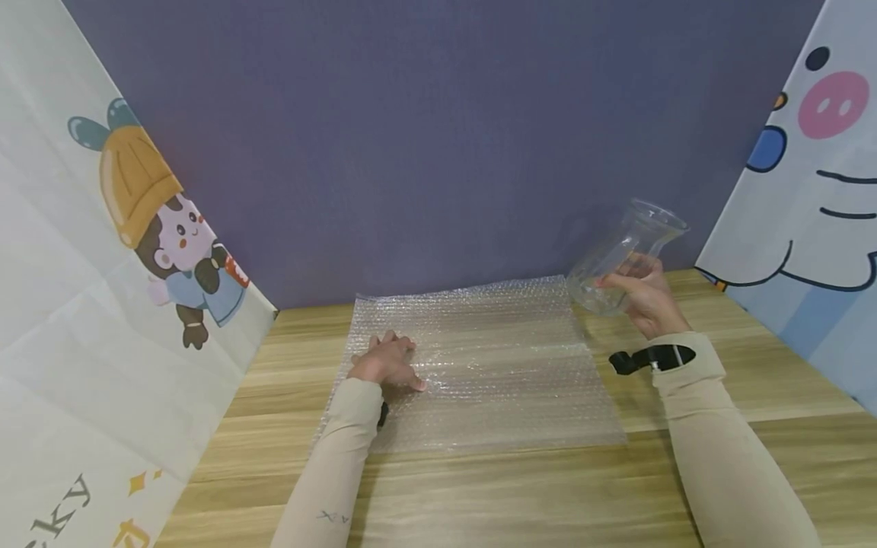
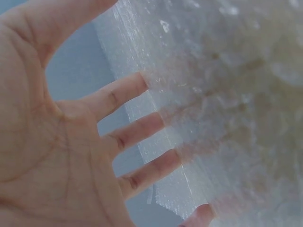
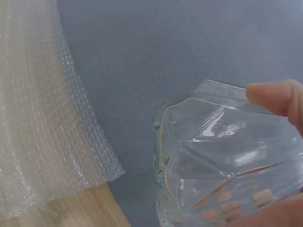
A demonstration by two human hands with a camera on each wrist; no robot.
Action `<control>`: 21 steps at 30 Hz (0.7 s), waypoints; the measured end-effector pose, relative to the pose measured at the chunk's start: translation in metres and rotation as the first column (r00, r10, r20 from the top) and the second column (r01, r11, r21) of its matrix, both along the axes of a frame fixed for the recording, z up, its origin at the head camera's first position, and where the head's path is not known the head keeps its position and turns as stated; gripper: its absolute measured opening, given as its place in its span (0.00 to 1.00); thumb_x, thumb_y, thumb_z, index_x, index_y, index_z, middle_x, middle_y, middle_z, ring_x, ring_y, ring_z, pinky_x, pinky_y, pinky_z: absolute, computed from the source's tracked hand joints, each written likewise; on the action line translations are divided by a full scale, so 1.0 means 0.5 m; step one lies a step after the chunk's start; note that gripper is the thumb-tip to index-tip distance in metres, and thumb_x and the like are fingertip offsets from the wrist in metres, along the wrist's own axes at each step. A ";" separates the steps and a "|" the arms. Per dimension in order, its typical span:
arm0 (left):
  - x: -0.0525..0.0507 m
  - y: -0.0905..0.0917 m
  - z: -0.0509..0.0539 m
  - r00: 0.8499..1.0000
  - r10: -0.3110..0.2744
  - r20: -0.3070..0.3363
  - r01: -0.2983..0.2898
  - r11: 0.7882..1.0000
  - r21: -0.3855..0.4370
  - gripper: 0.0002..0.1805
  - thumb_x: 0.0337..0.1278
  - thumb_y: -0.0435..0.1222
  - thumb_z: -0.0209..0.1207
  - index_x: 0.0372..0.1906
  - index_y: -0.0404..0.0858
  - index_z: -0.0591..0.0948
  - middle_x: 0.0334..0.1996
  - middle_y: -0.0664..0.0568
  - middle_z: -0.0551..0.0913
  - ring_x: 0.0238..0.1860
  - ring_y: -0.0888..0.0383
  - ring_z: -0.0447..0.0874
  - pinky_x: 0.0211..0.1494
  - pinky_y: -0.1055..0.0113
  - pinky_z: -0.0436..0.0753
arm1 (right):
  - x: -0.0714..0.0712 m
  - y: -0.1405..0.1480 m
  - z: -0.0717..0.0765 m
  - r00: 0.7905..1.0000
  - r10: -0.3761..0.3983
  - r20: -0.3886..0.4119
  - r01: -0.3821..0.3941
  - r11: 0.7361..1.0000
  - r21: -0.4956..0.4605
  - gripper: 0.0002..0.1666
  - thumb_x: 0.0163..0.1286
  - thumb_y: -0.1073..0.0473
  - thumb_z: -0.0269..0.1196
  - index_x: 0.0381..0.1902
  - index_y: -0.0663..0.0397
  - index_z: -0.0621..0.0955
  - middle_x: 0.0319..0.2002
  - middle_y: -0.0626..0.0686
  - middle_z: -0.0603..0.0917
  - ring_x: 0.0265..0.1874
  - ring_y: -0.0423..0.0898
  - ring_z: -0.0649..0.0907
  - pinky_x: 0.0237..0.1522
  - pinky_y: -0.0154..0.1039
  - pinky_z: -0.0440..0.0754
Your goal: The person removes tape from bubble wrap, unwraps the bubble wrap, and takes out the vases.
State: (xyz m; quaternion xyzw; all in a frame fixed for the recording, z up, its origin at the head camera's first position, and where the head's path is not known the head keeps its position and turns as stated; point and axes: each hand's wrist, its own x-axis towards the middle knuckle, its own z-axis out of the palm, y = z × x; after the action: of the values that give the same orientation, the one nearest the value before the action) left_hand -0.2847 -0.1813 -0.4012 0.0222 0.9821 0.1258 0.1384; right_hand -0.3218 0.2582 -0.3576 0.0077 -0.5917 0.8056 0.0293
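A sheet of bubble wrap (image 1: pixel 493 365) lies spread on the wooden table, its far edge against the purple-grey backdrop. On its left part rests my left hand (image 1: pixel 389 361), fingers spread; the left wrist view shows the palm and straight fingertips touching the bubble wrap (image 2: pixel 227 118). My right hand (image 1: pixel 647 297) grips a clear glass vase (image 1: pixel 617 255) by its body, tilted, with the flared mouth up to the right. In the right wrist view the thick faceted base of the vase (image 3: pixel 222 142) faces left, with a thumb and fingers around it.
Wooden table boards (image 1: pixel 479 502) extend in front of the sheet and to both sides. A purple-grey backdrop (image 1: pixel 438 152) rises behind. Printed cloth walls stand at the left (image 1: pixel 62 266) and right (image 1: pixel 815 221), bearing cartoon figures.
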 end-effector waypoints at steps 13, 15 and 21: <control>-0.008 0.002 0.003 1.000 0.001 -0.026 -0.001 1.000 -0.016 0.49 0.35 0.57 0.79 0.69 0.51 0.75 0.75 0.47 0.65 0.80 0.31 0.48 0.66 0.19 0.62 | -0.009 0.011 -0.015 0.999 -0.022 -0.035 0.020 0.999 -0.046 0.45 0.64 0.78 0.64 0.65 0.43 0.53 0.39 0.45 0.78 0.31 0.40 0.86 0.45 0.30 0.84; -0.008 0.002 0.002 1.000 -0.005 -0.028 0.004 1.000 -0.016 0.49 0.35 0.57 0.79 0.69 0.51 0.75 0.75 0.46 0.65 0.80 0.31 0.49 0.65 0.19 0.61 | -0.012 0.013 -0.017 1.000 -0.031 -0.003 0.031 0.999 0.013 0.50 0.66 0.75 0.66 0.70 0.43 0.48 0.46 0.46 0.75 0.32 0.38 0.86 0.55 0.32 0.81; -0.008 0.004 0.000 0.999 -0.015 -0.029 0.014 1.000 -0.025 0.49 0.37 0.57 0.78 0.70 0.50 0.74 0.76 0.45 0.64 0.80 0.31 0.48 0.65 0.17 0.60 | -0.020 0.016 -0.021 0.993 -0.109 0.039 0.101 0.982 0.158 0.61 0.65 0.70 0.69 0.78 0.52 0.39 0.53 0.46 0.64 0.39 0.36 0.80 0.58 0.31 0.77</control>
State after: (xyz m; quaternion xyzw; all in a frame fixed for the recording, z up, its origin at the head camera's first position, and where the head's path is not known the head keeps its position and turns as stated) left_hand -0.2886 -0.1794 -0.4014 0.0296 0.9853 0.1124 0.1251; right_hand -0.3320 0.2661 -0.3683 -0.0403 -0.6530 0.7542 0.0569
